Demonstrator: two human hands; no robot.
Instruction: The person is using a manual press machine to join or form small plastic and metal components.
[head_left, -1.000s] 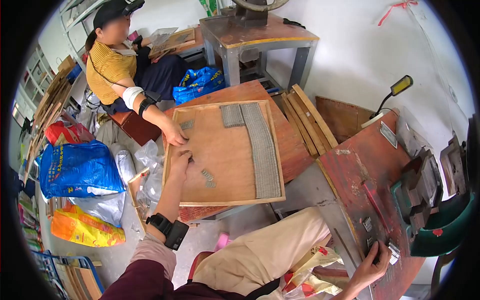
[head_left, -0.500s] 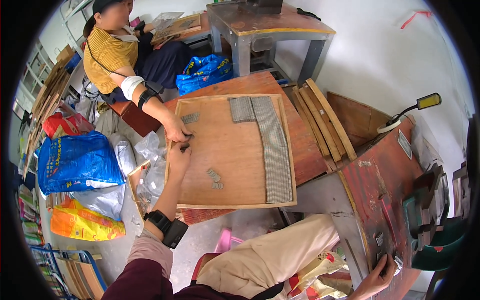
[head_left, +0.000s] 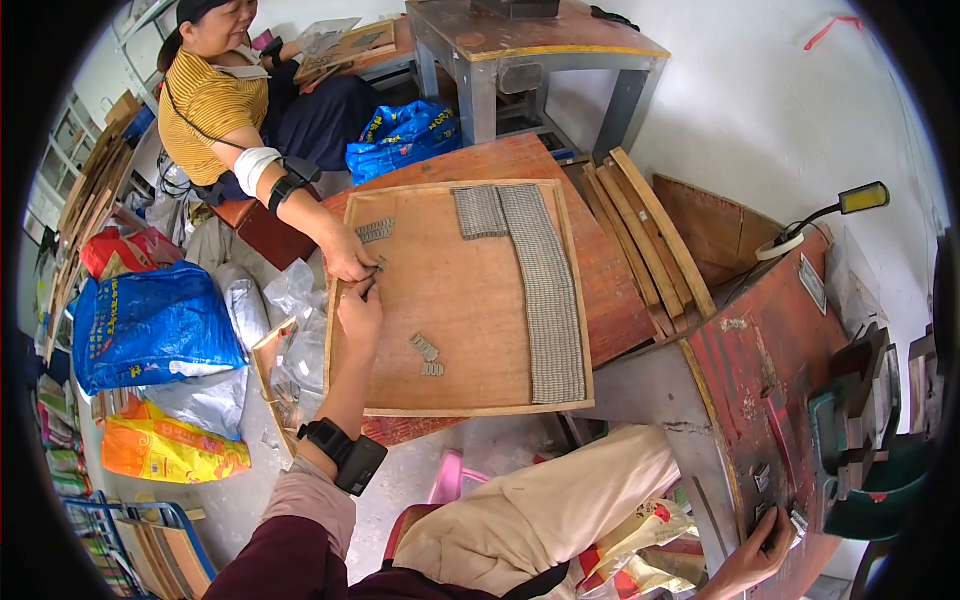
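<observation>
My left hand [head_left: 360, 310] is over the left side of a shallow wooden tray [head_left: 450, 330], fingers pinched together at a small dark piece I cannot make out. Just beyond it, almost touching, a co-worker's hand [head_left: 347, 256] also has its fingers pinched. Small grey metal pieces lie in the tray: a cluster [head_left: 376, 230] near the co-worker's hand and another cluster [head_left: 426, 349] nearer me. Tight rows of grey pieces [head_left: 545, 300] fill the tray's right side. My right hand [head_left: 752, 558] rests on the red bench, fingers curled round something mostly hidden, beside a small metal strip [head_left: 798, 527].
The tray lies on a reddish wooden table [head_left: 612, 300]. Wooden boards [head_left: 640, 240] lean beyond its right side. A lamp [head_left: 862, 198] and green bin [head_left: 875, 495] stand by the red bench [head_left: 745, 385]. Blue bags [head_left: 160, 325] lie on the floor at left.
The view has shifted slightly. My left hand and the co-worker's hand stay close together over the tray, with small finger movements. My right hand has not visibly moved.
</observation>
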